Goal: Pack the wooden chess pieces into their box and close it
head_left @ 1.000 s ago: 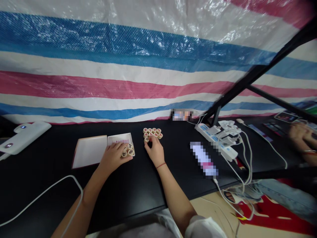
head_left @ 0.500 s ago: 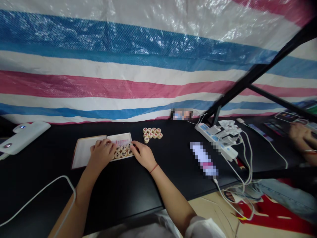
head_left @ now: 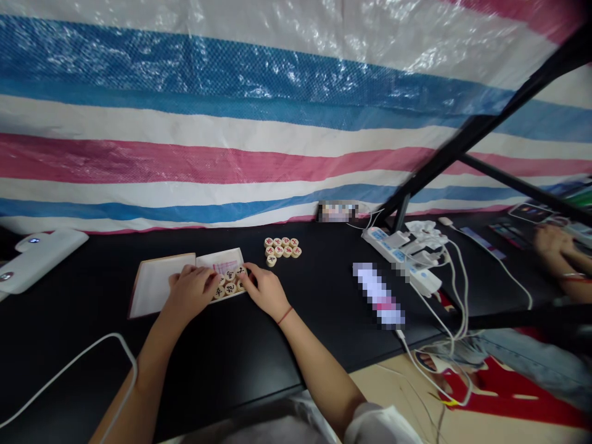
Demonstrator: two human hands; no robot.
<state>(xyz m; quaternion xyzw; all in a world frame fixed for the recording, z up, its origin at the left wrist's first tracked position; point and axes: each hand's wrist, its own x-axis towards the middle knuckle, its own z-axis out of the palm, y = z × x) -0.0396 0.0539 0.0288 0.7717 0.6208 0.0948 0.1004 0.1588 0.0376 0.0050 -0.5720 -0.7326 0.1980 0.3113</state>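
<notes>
A shallow white-lined box (head_left: 237,251) lies opened on the black table, its lid (head_left: 150,287) folded out to the left. Inside, xiangqi pieces (head_left: 230,288) with black characters stand in rows, and a printed paper (head_left: 226,267) shows behind them. My left hand (head_left: 192,291) reaches over the box's left part, fingers bent and closed at the pieces there, partly covering them. My right hand (head_left: 267,290) is at the box's right end, thumb and fingers closed around its edge beside the end pieces. Several red-lettered xiangqi pieces (head_left: 280,248) and one black-lettered piece (head_left: 271,261) sit grouped behind my right hand.
On the right lie a blurred-out phone (head_left: 378,296) and a power strip (head_left: 400,256) with plugs and cables. A white device (head_left: 44,259) is at the far left; a cable (head_left: 69,364) crosses my left forearm. Another person's hands (head_left: 555,243) rest beyond the black frame (head_left: 444,160).
My left hand's fingers have shifted slightly right over the pieces in the box, covering more of the back row. My right hand stays at the box's right end. The view has moved slightly.
</notes>
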